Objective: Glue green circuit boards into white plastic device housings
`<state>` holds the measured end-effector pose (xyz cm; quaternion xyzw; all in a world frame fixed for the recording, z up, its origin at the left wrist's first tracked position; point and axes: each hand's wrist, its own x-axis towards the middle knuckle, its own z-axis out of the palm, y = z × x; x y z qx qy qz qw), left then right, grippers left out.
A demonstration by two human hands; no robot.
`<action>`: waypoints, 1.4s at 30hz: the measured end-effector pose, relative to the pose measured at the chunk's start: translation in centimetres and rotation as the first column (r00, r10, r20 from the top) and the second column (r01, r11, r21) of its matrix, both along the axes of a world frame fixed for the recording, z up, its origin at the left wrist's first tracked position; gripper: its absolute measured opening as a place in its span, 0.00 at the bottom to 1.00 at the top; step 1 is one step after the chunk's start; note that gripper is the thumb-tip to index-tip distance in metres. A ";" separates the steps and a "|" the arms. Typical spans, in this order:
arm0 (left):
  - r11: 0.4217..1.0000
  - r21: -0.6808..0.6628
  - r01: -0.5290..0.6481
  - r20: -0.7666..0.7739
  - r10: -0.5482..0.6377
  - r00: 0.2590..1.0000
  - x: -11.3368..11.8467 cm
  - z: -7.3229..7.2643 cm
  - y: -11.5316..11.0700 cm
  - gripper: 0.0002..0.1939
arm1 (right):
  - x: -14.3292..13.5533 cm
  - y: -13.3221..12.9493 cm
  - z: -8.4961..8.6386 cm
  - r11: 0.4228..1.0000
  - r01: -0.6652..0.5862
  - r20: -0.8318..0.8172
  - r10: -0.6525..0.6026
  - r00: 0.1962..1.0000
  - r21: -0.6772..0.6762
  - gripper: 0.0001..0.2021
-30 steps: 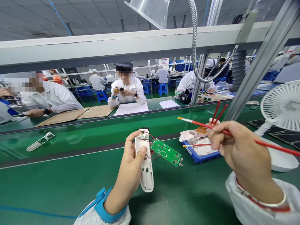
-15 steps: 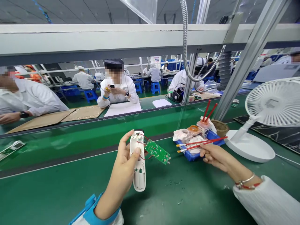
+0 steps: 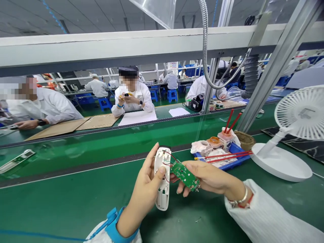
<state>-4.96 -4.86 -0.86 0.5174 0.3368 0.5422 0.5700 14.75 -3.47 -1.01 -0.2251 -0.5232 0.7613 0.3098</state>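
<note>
My left hand [image 3: 145, 187] is closed around a white plastic housing [image 3: 162, 199], held upright over the bench with the thumb across its open inner side. Thin red and dark wires run from the housing to a green circuit board [image 3: 185, 175] at its right. My right hand [image 3: 215, 177] has the board's edge between the thumb and the fingers, which are partly hidden behind it. Two red-handled brushes [image 3: 227, 156] lie across a blue tray [image 3: 236, 162] beyond my right hand.
The tray also carries small jars [image 3: 214, 142] and white wipes; two red sticks stand up there. A white fan [image 3: 280, 162] stands at the right. A long device part [image 3: 17, 160] lies on the conveyor at the left. A metal post [image 3: 268, 67] rises behind the tray. Co-workers sit opposite.
My right hand has let go of a brush at the tray and moved left to the circuit board, which it now holds. The housing and my left hand appear slightly further right.
</note>
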 end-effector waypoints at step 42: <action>0.773 0.620 0.134 -0.732 0.509 0.453 -0.8 -1.4 2.4 0.19 | -3.6 0.5 0.3 0.932 0.362 0.172 -0.357 0.918 0.004 0.17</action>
